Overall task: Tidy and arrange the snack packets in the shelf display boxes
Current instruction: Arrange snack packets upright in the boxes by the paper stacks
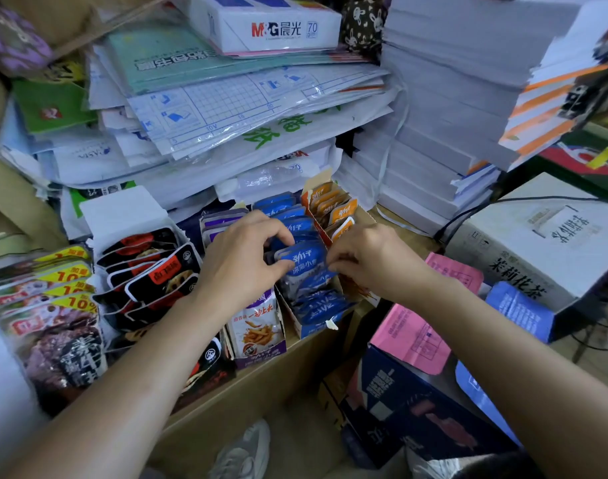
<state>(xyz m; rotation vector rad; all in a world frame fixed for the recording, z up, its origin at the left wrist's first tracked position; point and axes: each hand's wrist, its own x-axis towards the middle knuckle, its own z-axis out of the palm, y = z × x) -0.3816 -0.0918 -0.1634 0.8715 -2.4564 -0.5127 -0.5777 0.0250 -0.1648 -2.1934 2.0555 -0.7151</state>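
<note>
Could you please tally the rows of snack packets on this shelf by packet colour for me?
Row of orange foil snack packets: 1
Row of blue foil snack packets: 1
Row of purple foil snack packets: 1
Row of black-and-red foil snack packets: 1
Row of yellow-cornered foil snack packets: 1
Total: 5 rows

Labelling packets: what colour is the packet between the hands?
The packet is blue with white lettering; head view shows it.
</note>
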